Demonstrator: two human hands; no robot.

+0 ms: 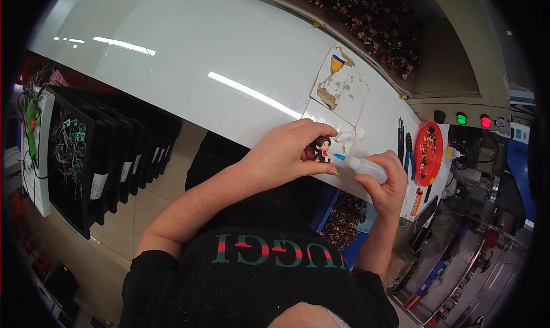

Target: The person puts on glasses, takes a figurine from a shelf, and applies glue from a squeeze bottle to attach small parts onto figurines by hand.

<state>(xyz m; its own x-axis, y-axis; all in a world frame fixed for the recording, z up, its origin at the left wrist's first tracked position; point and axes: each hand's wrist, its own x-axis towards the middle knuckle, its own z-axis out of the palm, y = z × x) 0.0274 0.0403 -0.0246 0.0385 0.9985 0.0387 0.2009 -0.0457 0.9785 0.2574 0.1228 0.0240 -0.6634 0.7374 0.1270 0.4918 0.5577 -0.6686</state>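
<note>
Figurine (324, 148), dark brown with a pale face and a red patch on its front, is held at the near edge of the table (229, 47), with its face and front exposed. Left hand (285, 151): closed on the figurine, thumb on the near side, fingers curled around the back and far side. Right hand (389, 182): wrapped around a translucent white bottle (369, 170), whose blue nozzle (339, 157) points at the figurine's front. Contact between nozzle and figurine cannot be confirmed.

Handling assessment: the figurine is judged light and fairly stiff, probably moulded plastic or vinyl. Its smooth, rounded surface could turn or slip under a loose hold, more so if wetted. Small projecting parts and facial detail are judged the weakest points. Recommended hold: thumb and fingers on opposite sides of the body, light and even pressure, front left free. The bottle wall appears soft; hard squeezing could release too much liquid. It is best held around the body, clear of the slim nozzle. Contents cannot be identified.

Surroundings: crumpled tissue (350, 138) lies just beyond the hands; pliers (409, 157) and a red tray (429, 153) of small parts lie beyond the right hand.
</note>
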